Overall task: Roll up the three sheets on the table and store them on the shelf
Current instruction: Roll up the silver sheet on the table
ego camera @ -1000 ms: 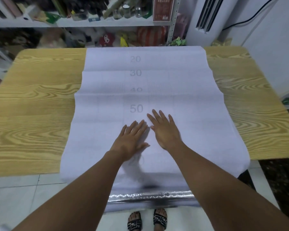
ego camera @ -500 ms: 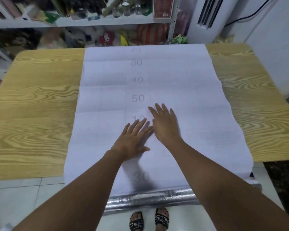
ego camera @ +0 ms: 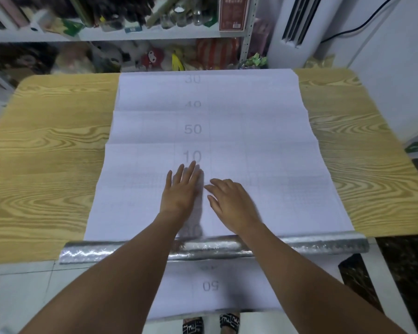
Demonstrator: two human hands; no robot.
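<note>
Both left hand [ego camera: 179, 189] and right hand [ego camera: 229, 201] lie open-palmed on the gridded sheet [ego camera: 263, 145], probably floppy; best gripped at its silver roll [ego camera: 94, 253].

The sheet [ego camera: 251, 116] lies on the table [ego camera: 46, 165], frame centre. My left hand [ego camera: 181, 191] and right hand [ego camera: 229, 203] rest on it, side by side. The shelf [ego camera: 106, 36] spans the top, behind.

The person's forearms [ego camera: 121, 273] were bare, as were the left hand [ego camera: 180, 191] and the right hand [ego camera: 232, 203]. The person wore black sandals [ego camera: 194, 325] with a white angular pattern on the straps.
</note>
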